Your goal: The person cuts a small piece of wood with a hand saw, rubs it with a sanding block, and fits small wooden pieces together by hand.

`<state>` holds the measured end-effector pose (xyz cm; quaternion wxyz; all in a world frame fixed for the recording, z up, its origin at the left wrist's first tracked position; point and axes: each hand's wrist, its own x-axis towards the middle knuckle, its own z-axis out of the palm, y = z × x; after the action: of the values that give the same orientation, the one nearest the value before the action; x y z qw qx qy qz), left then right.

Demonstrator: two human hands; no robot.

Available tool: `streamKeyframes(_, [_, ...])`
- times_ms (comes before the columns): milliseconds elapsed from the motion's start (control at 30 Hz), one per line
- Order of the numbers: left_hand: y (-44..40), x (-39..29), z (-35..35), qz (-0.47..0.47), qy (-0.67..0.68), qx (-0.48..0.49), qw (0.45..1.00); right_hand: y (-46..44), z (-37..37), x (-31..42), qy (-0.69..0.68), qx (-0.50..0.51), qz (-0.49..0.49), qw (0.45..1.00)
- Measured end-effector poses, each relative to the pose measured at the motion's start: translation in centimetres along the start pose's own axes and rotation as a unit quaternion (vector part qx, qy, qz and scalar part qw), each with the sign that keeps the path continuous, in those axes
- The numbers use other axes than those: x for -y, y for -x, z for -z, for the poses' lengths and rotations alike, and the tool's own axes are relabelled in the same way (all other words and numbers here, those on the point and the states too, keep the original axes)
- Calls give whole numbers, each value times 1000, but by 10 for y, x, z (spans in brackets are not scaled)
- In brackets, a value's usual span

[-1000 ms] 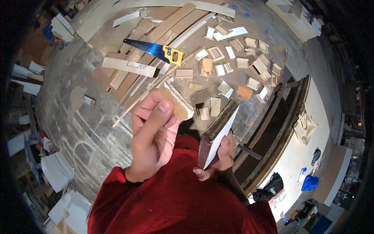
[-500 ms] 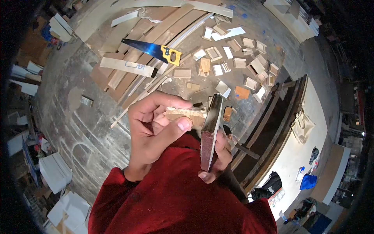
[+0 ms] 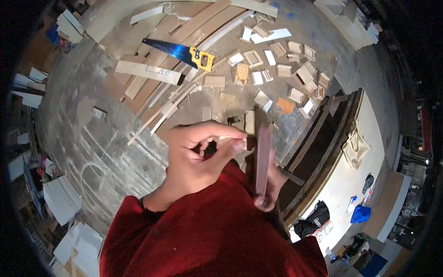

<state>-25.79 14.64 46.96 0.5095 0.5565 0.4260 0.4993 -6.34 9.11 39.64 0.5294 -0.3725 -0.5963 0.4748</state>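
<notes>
My left hand (image 3: 198, 157) pinches a small wooden piece (image 3: 249, 142) between thumb and fingertips; most of it is hidden behind the fingers. To its right, my right hand (image 3: 273, 184) grips a flat block (image 3: 263, 161) with a reddish-brown edge, held upright and turned nearly edge-on. The small piece is close to the block's left side; whether they touch I cannot tell. The block and right fingers are slightly blurred.
A saw (image 3: 201, 58) with a yellow handle lies on long boards (image 3: 147, 71). Small wooden frames (image 3: 253, 58) and offcuts are scattered over the floor. At the right stands a white-topped table (image 3: 364, 157) with a cloth bag (image 3: 356, 147) and a black pouch (image 3: 318, 217).
My left hand has turned and moved right, bringing the small piece beside the block. The block has swung from slanted to nearly upright, hiding its white face.
</notes>
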Motion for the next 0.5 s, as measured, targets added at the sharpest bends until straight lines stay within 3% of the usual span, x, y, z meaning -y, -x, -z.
streamKeyframes(133, [-6, 4, -6, -21, 13, 6, 1000, 4, -7, -5, 16, -30, -24, 999])
streamKeyframes(200, [-19, 4, -3, -69, 57, -98, 991, 7, -13, -15, 17, -42, -40, 998])
streamKeyframes(233, [-19, 7, -4, -71, 57, -103, 990, 7, -16, -16, 10, -43, -46, 998])
streamKeyframes(300, [-7, 17, -10, -47, 103, -25, 993, 17, -17, -17, -4, -38, -56, 998])
streamKeyframes(333, [-3, 16, -7, 17, 48, -6, 999, 14, -19, -15, -8, -36, -57, 998])
streamKeyframes(367, [-6, 14, -8, 20, 51, -3, 999, 12, -23, -17, -11, -42, -64, 997])
streamKeyframes(433, [-23, 9, -6, -4, 165, -124, 978, 6, -27, -27, 2, -79, -91, 993])
streamKeyframes(500, [-32, 10, 8, -65, 101, -128, 985, 0, -21, -41, -28, -70, -107, 991])
